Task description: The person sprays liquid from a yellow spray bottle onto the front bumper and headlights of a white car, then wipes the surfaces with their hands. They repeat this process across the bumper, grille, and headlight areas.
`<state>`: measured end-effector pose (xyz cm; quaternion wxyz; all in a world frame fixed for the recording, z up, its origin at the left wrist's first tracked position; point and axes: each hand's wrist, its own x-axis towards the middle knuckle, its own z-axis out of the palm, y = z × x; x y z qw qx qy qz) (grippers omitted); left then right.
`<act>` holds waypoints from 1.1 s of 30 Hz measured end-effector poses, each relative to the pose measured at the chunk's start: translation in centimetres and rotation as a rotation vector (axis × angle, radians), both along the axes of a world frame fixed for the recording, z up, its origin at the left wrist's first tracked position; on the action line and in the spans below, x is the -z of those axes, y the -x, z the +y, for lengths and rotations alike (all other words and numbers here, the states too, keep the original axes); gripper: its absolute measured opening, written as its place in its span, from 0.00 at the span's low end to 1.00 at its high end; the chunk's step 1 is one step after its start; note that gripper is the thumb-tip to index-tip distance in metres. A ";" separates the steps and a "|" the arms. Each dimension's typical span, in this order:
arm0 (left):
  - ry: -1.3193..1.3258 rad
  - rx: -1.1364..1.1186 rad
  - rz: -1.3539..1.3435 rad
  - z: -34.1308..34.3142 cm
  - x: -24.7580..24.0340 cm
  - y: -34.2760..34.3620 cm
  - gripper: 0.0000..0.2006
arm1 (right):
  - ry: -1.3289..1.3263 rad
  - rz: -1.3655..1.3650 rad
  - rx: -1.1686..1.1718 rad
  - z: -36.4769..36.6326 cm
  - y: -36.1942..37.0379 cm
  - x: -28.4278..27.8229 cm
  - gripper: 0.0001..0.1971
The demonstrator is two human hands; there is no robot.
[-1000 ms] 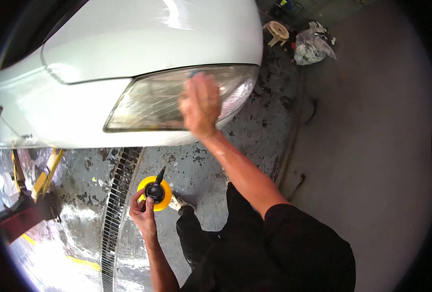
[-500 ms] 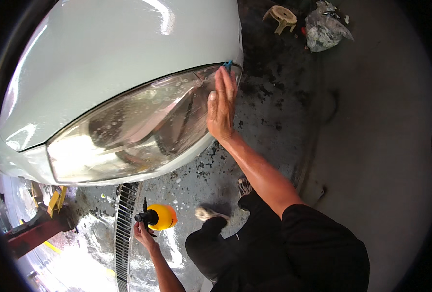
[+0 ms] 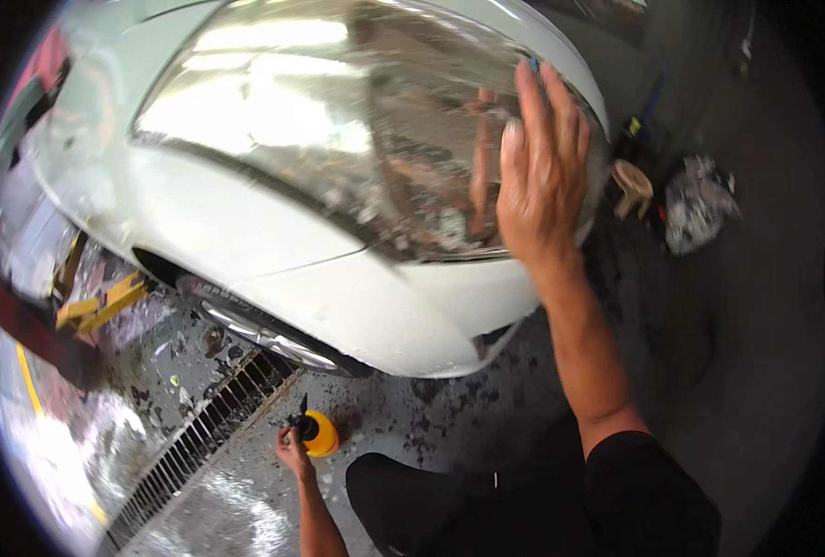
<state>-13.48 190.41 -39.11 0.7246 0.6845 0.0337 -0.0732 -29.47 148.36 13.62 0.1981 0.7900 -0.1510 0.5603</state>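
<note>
My right hand (image 3: 544, 176) lies stretched out over the right end of a white car's headlight (image 3: 431, 139). A small blue piece (image 3: 534, 65) shows at its fingertips, mostly hidden under the fingers; its kind cannot be made out. The glossy lens carries bright reflections, and one of an arm. Low at the left, my left hand (image 3: 292, 453) is closed around the black head of a yellow pump sprayer (image 3: 322, 434), held above the floor.
Below the headlight is the white bumper (image 3: 366, 311), with a wheel (image 3: 264, 327) to its left. A floor drain grate (image 3: 199, 436) runs under the sprayer's left side. Yellow and red lift parts (image 3: 106, 302) stand left. A stool (image 3: 631, 186) and a plastic bag (image 3: 698, 206) are at right.
My view has shifted, so the headlight appears higher and larger, and the wheel now shows. My right hand stays at the lens's right end with the blue piece; the left still holds the sprayer.
</note>
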 end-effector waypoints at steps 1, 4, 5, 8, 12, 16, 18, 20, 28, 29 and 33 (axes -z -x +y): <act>0.037 -0.038 -0.016 0.0 0.9 0.0 0.12 | 0.066 0.030 -0.005 0.3 -1.4 -1.4 0.27; 0.047 -0.129 -0.056 1.9 2.3 -0.6 0.14 | 0.138 0.116 -0.139 5.3 -8.6 -5.3 0.29; 0.041 -0.126 -0.083 1.7 1.9 0.3 0.14 | 0.135 0.163 -0.185 7.0 -9.7 -5.5 0.30; -0.093 -0.187 -0.162 2.6 2.0 1.0 0.16 | 0.336 0.233 -0.158 6.4 -6.9 -2.0 0.30; -0.201 -0.214 -0.198 2.9 3.2 1.5 0.16 | 0.421 0.263 -0.100 5.9 -4.0 0.7 0.29; -0.254 -0.187 -0.221 4.1 4.1 2.1 0.16 | 0.628 0.496 -0.073 11.2 -14.0 -4.3 0.29; -0.177 -0.086 -0.080 2.9 2.6 3.8 0.16 | 0.603 0.604 -0.106 10.7 -16.5 -5.7 0.30; -0.203 -0.086 -0.083 3.9 2.1 5.0 0.18 | 0.571 0.633 -0.140 9.3 -16.4 -5.7 0.31; -0.301 -0.216 -0.286 2.5 0.4 4.7 0.21 | 0.560 0.619 -0.027 10.5 -18.3 -7.3 0.35; -0.332 -0.222 -0.322 1.4 -0.5 5.7 0.21 | 0.538 0.666 -0.036 10.3 -19.5 -7.7 0.35; -0.487 -0.464 -0.570 5.7 -4.5 5.9 0.19 | 0.650 0.588 -0.172 10.3 -14.1 -5.7 0.32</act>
